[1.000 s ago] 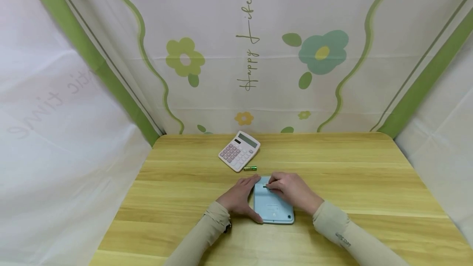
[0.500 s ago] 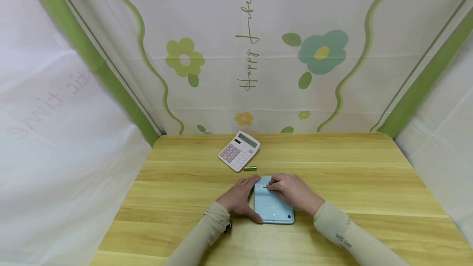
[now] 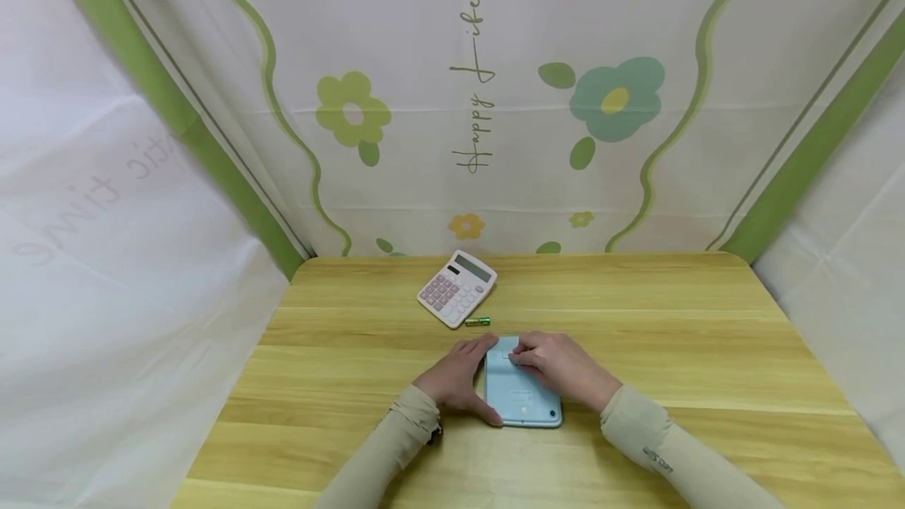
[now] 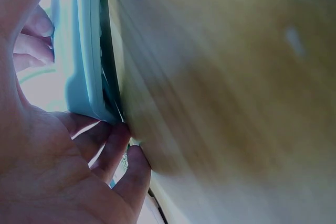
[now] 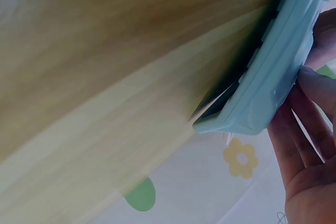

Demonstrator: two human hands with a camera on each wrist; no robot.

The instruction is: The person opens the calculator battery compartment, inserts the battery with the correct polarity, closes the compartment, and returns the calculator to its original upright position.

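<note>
Spanning wide, left hand (image 3: 458, 378) grips the blue calculator (image 3: 518, 397), lower centre of frame, between thumb and fingers; bunched right hand (image 3: 562, 368) touches its back, can't tell if pinching.

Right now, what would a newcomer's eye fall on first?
Probably the pale blue device, lying on the table with the left hand and right hand on it. Beyond, a pink calculator lies face up, a green battery beside its near corner. A large teal flower stands out on the cloth behind.
</note>
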